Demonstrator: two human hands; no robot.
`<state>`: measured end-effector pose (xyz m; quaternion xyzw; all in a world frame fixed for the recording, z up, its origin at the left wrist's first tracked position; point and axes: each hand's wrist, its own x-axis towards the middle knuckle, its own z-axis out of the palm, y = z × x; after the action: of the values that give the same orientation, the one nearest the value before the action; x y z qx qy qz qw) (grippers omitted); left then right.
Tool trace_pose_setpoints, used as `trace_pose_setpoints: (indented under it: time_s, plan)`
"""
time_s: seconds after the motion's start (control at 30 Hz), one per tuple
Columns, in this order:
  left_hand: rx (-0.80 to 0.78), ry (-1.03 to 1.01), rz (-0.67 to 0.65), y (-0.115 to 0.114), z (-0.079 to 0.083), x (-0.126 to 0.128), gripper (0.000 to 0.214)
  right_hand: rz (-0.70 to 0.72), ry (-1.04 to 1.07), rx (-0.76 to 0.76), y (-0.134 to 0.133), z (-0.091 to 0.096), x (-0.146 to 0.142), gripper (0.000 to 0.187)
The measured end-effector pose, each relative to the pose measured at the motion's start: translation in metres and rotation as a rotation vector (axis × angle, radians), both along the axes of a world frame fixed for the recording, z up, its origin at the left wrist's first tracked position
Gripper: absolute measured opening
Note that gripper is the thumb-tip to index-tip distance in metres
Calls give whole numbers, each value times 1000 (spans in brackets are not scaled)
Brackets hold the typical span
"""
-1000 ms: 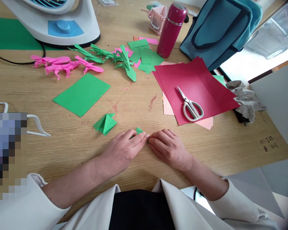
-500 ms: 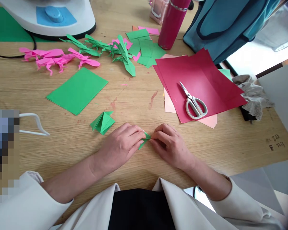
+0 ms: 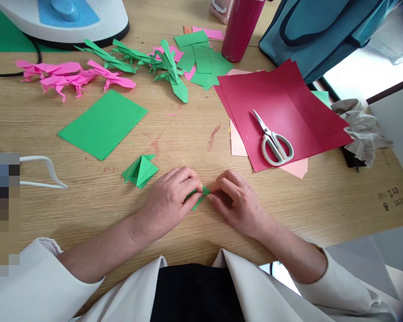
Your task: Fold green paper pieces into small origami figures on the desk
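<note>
My left hand point(image 3: 168, 201) and my right hand point(image 3: 237, 201) meet over the wooden table point(image 3: 322, 210), fingertips pinched on a small folded green paper piece point(image 3: 199, 197). Only a narrow tip of it shows between the fingers. Just left of my left hand lies a second folded green paper shape point(image 3: 140, 170), flat on the table. A flat green sheet point(image 3: 102, 123) lies beyond it.
Red sheets point(image 3: 282, 107) with white scissors point(image 3: 274, 143) on them lie at the right. Pink folded figures point(image 3: 67, 78) and green folded figures point(image 3: 147, 62) sit at the back, with a magenta bottle point(image 3: 238, 27), a blue bag point(image 3: 315, 31) and a white appliance base point(image 3: 63, 18).
The green piece has been lifted from flat under my fingers to pinched between both hands. The view has tilted down slightly, shifting the table's things upward.
</note>
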<state>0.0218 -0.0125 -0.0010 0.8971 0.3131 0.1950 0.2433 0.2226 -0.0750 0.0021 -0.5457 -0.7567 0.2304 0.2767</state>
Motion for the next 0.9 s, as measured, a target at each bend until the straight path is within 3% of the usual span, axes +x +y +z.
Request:
trace_pose_setpoints:
  time_s: [0.9]
  plan:
    - [58,28,78,-2,-1,7,7,-83,-7,-4,1,-1,-5,9]
